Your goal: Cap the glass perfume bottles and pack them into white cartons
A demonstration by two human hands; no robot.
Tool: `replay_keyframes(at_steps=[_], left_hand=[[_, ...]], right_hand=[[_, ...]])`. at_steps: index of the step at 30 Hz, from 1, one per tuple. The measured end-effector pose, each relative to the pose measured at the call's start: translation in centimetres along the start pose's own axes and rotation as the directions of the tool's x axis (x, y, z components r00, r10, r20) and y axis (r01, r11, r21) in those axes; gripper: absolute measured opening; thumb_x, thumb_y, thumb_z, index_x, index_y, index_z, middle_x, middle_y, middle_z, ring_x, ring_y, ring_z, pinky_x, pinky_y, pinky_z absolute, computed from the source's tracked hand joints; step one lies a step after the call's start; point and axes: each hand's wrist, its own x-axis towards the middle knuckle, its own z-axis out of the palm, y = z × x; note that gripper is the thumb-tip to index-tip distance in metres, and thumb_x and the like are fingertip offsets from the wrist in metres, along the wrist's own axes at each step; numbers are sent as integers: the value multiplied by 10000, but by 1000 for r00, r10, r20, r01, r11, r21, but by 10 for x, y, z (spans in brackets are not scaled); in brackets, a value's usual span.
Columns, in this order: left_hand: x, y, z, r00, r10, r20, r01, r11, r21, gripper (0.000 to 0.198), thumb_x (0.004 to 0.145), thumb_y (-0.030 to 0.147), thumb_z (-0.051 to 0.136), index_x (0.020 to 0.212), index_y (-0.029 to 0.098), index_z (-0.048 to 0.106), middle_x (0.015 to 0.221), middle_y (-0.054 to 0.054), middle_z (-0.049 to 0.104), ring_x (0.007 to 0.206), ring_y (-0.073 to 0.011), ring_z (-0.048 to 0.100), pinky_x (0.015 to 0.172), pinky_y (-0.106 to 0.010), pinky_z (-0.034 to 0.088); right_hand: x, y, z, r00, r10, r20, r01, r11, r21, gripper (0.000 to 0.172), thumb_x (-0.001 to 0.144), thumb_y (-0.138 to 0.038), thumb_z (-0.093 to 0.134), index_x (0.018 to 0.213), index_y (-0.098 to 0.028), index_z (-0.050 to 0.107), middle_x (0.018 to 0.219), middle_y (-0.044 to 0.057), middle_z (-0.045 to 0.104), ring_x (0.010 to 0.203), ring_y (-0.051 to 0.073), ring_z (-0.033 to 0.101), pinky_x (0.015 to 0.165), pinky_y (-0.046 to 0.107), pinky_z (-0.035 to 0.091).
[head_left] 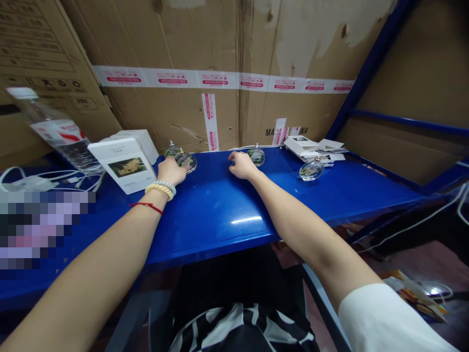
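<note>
My left hand [171,170] is at the left of the blue table, its fingers closed on a round clear glass bottle [188,160] that looks like a perfume bottle. Just behind it stands a similar bottle [171,148] with a pointed top, partly covered by the hand. My right hand [241,165] rests on the table with its fingers curled; what they hold, if anything, is hidden. Right behind that hand stands another glass bottle [257,155] with green inside. Farther right, a fourth round bottle [311,169] leans or lies on the table.
A white box [128,166] with a flower picture stands left, beside a plastic water bottle [60,129] and white cables [54,181]. Folded white cartons [308,146] lie at the back right. Large cardboard [176,112] walls the back; a blue frame post [370,63] rises right.
</note>
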Motion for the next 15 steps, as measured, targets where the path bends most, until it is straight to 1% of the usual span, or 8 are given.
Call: replay_keyframes(at_steps=[6, 10, 12, 15], left_hand=[[-13, 13, 0, 995, 86, 48, -84, 996, -28, 388, 766, 383, 685, 1028, 98, 652, 1092, -212, 691, 1067, -358, 643, 940, -438, 517], [-19, 20, 0, 986, 152, 71, -148, 988, -52, 377, 755, 380, 698, 1019, 115, 655, 1026, -169, 705, 997, -324, 656, 902, -399, 521], [-20, 20, 1, 976, 194, 97, -187, 979, -81, 382, 744, 374, 706, 1021, 118, 650, 1006, -151, 707, 984, -313, 658, 897, -392, 514], [-18, 16, 6, 940, 296, 172, -264, 946, -186, 411, 723, 372, 714, 1042, 128, 629, 985, -125, 708, 945, -285, 664, 882, -386, 509]], right_hand=[[0, 1, 3, 999, 33, 8, -33, 999, 17, 481, 717, -16, 530, 1187, -85, 606, 1153, 159, 670, 1096, 249, 628, 992, 360, 485], [0, 1, 2, 999, 40, 0, -40, 998, 39, 480, 730, -5, 510, 1194, -87, 600, 1113, 150, 685, 1078, 245, 639, 974, 351, 492], [0, -1, -2, 999, 28, -36, -27, 998, 52, 455, 758, -17, 494, 1196, -86, 594, 1099, 149, 686, 1071, 233, 637, 969, 343, 487], [-1, -5, -12, 985, -8, -172, 27, 994, 107, 337, 809, -101, 516, 1132, -103, 614, 1072, 133, 689, 1024, 217, 635, 950, 341, 476]])
